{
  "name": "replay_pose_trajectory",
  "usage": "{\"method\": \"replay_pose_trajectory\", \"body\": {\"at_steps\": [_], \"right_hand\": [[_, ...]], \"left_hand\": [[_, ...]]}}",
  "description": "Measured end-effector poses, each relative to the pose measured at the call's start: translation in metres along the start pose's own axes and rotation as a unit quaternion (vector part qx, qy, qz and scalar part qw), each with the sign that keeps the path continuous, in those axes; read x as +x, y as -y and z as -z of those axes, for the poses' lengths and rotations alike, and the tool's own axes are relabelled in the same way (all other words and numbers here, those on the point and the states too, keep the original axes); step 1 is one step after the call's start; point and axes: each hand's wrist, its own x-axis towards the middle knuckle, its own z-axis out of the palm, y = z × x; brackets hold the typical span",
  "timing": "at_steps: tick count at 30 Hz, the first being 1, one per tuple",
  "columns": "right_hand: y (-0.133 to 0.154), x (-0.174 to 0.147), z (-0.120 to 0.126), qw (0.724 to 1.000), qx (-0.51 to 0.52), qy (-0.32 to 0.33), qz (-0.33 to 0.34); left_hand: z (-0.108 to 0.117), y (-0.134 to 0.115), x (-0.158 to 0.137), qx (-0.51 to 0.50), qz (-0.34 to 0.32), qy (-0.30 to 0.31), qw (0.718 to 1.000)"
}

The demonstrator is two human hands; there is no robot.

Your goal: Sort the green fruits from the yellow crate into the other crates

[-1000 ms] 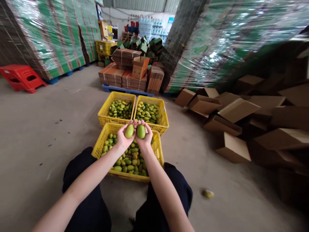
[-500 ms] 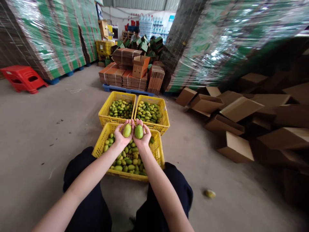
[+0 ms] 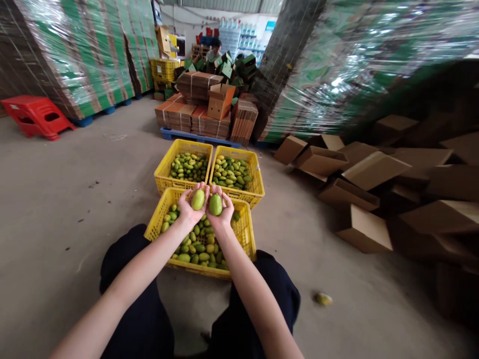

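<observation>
My left hand (image 3: 189, 213) is palm up with its fingers curled round a yellow-green mango (image 3: 197, 199). Beside it, almost touching, my right hand (image 3: 223, 218) cradles a darker green mango (image 3: 215, 205) in the same way. Both hands are above the near yellow crate (image 3: 245, 234), which stands between my knees. Many loose green and yellowish mangoes (image 3: 202, 257) lie in that crate, partly hidden by my hands and forearms.
Beyond stand two more yellow crates of mangoes, the left one (image 3: 160, 174) and the right one (image 3: 258, 185). Flattened cartons (image 3: 209, 124) sit on a blue pallet behind them. Open cardboard boxes (image 3: 364, 229) lie right; a red stool (image 3: 41, 114) stands left. One mango (image 3: 322, 298) lies on the floor.
Both hands stay over the near crate, each with its mango, almost unmoved. The view has shifted slightly, and a person's head at the back shows more clearly.
</observation>
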Motion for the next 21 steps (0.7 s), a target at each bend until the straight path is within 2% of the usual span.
{"method": "replay_pose_trajectory", "body": {"at_steps": [10,13,16,19,21], "right_hand": [[0.004,-0.003,-0.005,0.998,-0.036,0.034,0.028],[0.008,-0.001,0.002,0.997,-0.067,0.017,0.023],[0.016,0.005,0.019,0.991,-0.126,-0.047,0.0],[0.022,0.01,0.042,0.978,-0.192,-0.081,-0.03],[0.021,0.01,0.056,0.972,-0.221,-0.068,-0.039]], "left_hand": [[-0.003,0.0,-0.004,0.018,-0.003,0.04,0.999],[0.001,-0.005,-0.002,0.041,0.002,0.061,0.997],[0.018,-0.009,0.005,0.152,0.076,0.039,0.985],[0.049,-0.007,0.013,0.301,0.195,-0.027,0.933],[0.071,-0.002,0.015,0.344,0.237,-0.049,0.907]]}}
